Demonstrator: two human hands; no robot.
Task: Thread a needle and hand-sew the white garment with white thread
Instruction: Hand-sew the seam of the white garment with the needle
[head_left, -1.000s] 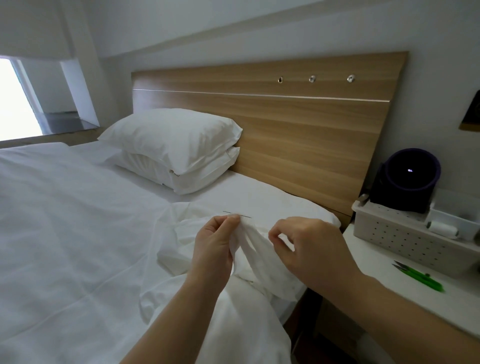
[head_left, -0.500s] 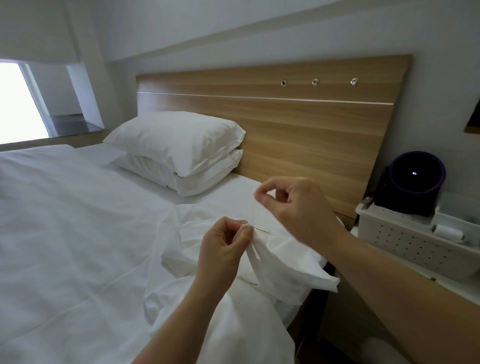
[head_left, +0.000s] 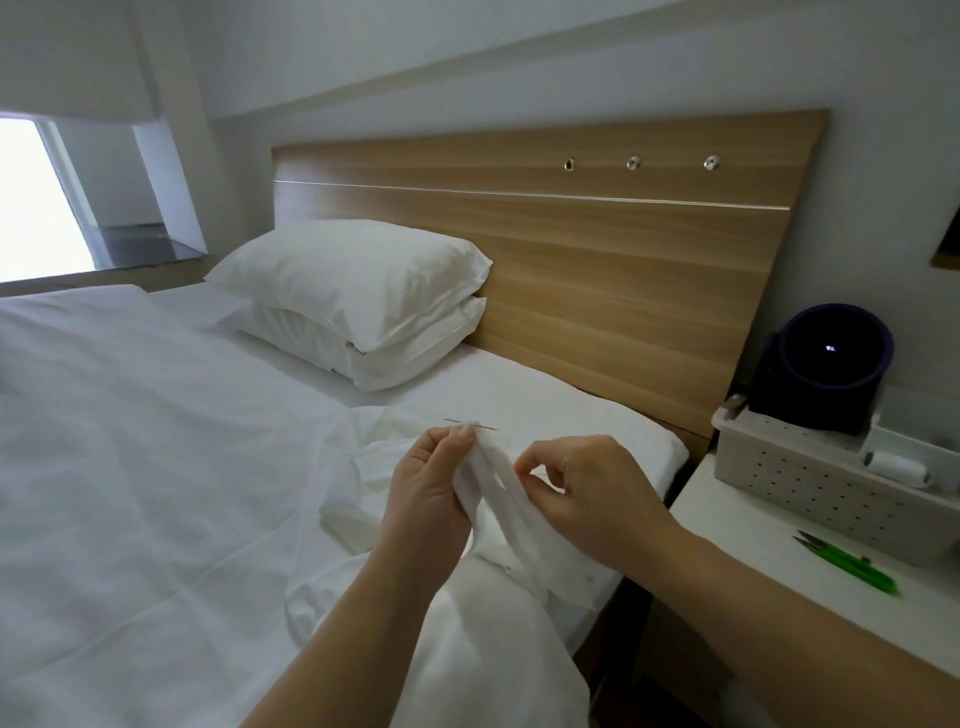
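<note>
Midair, left hand pinches garment by needle — right hand fingers pinched together.

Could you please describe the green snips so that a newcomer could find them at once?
Start at the wooden headboard and go right to the white bedside table. The green snips lie flat on its top, just in front of the pale perforated basket. They are the only bright green thing there, with dark pointed tips toward the bed.
</note>
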